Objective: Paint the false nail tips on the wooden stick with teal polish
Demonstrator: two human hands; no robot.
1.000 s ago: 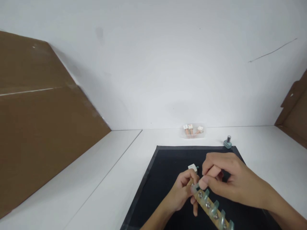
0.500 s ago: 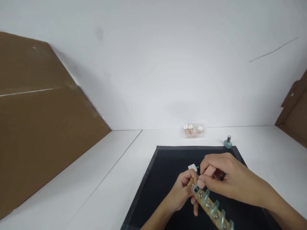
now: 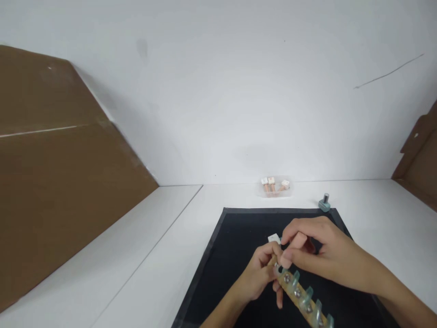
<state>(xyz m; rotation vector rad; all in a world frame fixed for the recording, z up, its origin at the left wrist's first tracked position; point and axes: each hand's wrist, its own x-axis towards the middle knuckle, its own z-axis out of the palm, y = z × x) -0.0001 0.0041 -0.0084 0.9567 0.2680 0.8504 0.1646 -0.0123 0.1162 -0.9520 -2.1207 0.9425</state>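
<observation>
My left hand [image 3: 261, 271] is closed around the upper end of a wooden strip [image 3: 294, 296] fitted with a row of translucent green hooks and round metal screws. The strip slants down to the right and runs out of view at the bottom. In my right hand [image 3: 316, 246], thumb and fingers pinch a pinkish block-shaped piece [image 3: 299, 240] just over the strip's upper end; whether it touches the strip I cannot tell. A white cube-shaped head [image 3: 274, 238] shows just beyond my left fingers, its lower part hidden.
A black mat [image 3: 239, 237] lies under both hands on the white table [image 3: 153, 255]. At the back stands a clear tray [image 3: 276, 193] holding a few white-headed pieces with pinkish stems. A blue-green part with a metal pin [image 3: 324, 204] sits by the mat's far right corner. Cardboard [image 3: 61, 182] rises at left.
My right fingers and the pinkish piece have shifted slightly left and down at the strip's end. The left hand keeps its grip, and the strip has moved only a little.
</observation>
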